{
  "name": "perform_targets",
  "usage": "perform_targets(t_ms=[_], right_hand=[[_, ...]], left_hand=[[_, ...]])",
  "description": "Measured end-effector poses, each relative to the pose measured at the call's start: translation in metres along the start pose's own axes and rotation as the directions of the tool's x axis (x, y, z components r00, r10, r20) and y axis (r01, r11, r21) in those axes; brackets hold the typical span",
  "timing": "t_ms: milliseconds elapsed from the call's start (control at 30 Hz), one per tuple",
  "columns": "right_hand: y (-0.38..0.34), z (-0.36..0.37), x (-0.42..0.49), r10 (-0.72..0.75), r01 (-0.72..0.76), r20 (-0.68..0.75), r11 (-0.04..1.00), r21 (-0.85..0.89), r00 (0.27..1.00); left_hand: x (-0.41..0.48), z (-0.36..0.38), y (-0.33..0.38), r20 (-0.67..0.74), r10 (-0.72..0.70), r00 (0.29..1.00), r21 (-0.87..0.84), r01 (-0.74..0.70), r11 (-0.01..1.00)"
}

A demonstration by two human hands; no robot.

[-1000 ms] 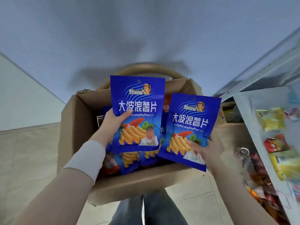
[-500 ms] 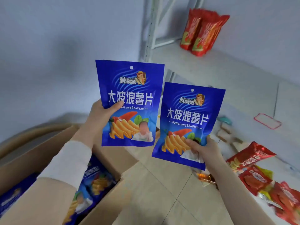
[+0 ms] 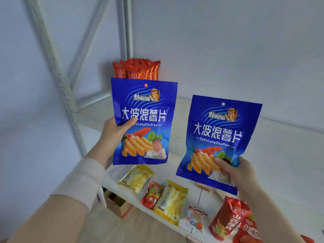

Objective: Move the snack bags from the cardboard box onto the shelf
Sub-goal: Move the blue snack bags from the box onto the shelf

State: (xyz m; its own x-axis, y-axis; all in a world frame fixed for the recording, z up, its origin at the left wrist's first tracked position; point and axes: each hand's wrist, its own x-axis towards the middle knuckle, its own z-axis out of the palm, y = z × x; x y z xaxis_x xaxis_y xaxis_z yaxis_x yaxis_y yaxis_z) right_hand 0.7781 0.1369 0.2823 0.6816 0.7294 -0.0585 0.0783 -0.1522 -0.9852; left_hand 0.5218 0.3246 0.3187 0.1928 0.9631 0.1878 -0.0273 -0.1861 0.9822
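Observation:
I hold two blue potato-chip bags upright in front of a white shelf (image 3: 280, 151). My left hand (image 3: 112, 137) grips the left blue bag (image 3: 145, 106) by its left edge, thumb on the front. My right hand (image 3: 240, 172) pinches the right blue bag (image 3: 220, 130) at its lower right corner. Both bags hang in the air above the shelf board, touching nothing else. The cardboard box they came from is out of view.
Several red snack bags (image 3: 138, 69) stand at the shelf's back left corner by the metal upright (image 3: 59, 81). A lower shelf holds yellow packets (image 3: 136, 178), a small red packet (image 3: 152, 195) and red bags (image 3: 229, 218). A small cardboard box (image 3: 117, 204) sits underneath.
My view has swung from the cardboard box up to the shelf. Both hands have carried the blue bags up toward the shelf board, spreading a little apart.

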Motion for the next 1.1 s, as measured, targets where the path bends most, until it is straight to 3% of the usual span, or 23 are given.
perform_targets(t_ms=[267, 433, 633, 867, 1100], right_hand=[[-0.019, 0.03, 0.149, 0.002, -0.001, -0.012, 0.995, 0.104, 1.0], [-0.037, 0.078, 0.27, 0.006, 0.008, -0.088, 0.987, 0.163, 0.996], [-0.044, 0.127, 0.401, 0.032, -0.006, -0.145, 0.984, 0.179, 0.989], [-0.043, 0.148, 0.492, 0.005, 0.03, -0.172, 0.979, 0.202, 0.985], [-0.029, 0.154, 0.523, -0.025, 0.06, -0.247, 0.989, 0.133, 0.969]], left_hand=[[0.178, 0.081, -0.032, 0.17, 0.075, 0.983, 0.017, -0.079, 0.997], [0.314, 0.128, -0.066, 0.249, 0.038, 0.968, -0.023, -0.033, 0.999], [0.442, 0.177, -0.096, 0.203, 0.039, 0.978, -0.108, -0.018, 0.994], [0.517, 0.222, -0.123, 0.167, 0.071, 0.983, -0.168, -0.042, 0.985], [0.536, 0.236, -0.146, 0.174, 0.074, 0.982, -0.124, -0.053, 0.991]])
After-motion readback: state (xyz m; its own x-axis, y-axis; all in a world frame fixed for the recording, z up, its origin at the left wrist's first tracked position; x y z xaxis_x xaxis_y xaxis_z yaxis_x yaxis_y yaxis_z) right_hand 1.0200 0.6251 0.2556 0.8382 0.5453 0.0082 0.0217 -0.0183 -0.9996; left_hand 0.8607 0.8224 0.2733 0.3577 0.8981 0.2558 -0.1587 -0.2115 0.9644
